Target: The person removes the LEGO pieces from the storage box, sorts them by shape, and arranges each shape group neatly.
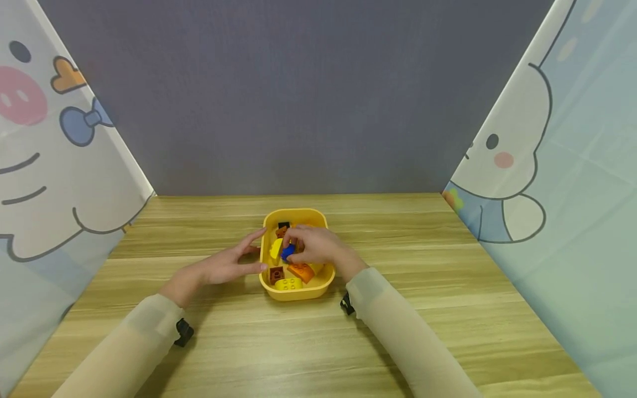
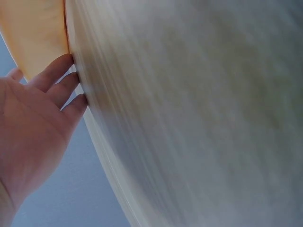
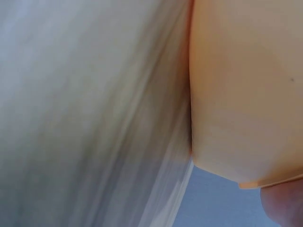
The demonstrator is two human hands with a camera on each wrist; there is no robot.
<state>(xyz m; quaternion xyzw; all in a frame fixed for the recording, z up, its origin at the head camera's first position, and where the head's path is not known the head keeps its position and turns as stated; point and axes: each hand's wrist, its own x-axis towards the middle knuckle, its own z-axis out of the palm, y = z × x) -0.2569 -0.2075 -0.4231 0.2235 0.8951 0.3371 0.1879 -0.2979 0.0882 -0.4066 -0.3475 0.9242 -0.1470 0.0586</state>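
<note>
A yellow plastic bin [image 1: 293, 296] stands on the table with several toy building blocks inside. My right hand [image 1: 319, 246] reaches in over the right rim and pinches a blue building block [image 1: 287, 252] between thumb and fingers. At the bin's left side, my left hand [image 1: 224, 267] has its fingers extended, the fingertips at the rim and wall. The left wrist view shows that hand [image 2: 35, 118] beside the bin wall [image 2: 35, 33]. In the right wrist view the bin wall [image 3: 246, 94] hides most of the right hand [image 3: 284, 205].
Around the blue block lie a yellow block [image 1: 275, 248], an orange block [image 1: 302, 272], a brown block [image 1: 276, 275] and a studded yellow block [image 1: 288, 284]. The wooden table [image 1: 278, 348] meets a dark grey panel [image 1: 298, 110] behind, with printed cloth walls at both sides.
</note>
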